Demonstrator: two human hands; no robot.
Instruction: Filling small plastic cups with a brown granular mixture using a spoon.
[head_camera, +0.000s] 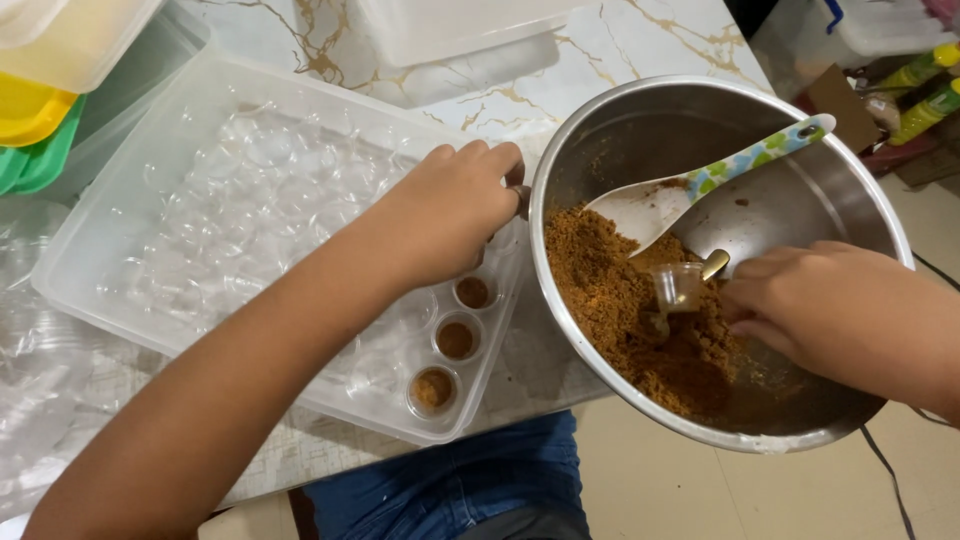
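My left hand (450, 205) grips the near-left rim of a large steel bowl (845, 185) that tilts over the table edge. Brown crumbly powder (625, 320) fills its lower side. Inside the bowl, my right hand (800, 300) holds a small clear plastic cup (678, 287) together with a small gold-coloured spoon (714, 264), just above the powder. A white rice paddle with green and blue spots (700, 190) rests in the bowl, its blade on the powder.
A clear plastic tray (130, 190) holds several empty small cups and three cups filled with brown powder (455, 340) near its right end. Stacked plastic containers (60, 60) sit far left, a white lid (450, 25) at the back. Bottles (925, 90) stand far right.
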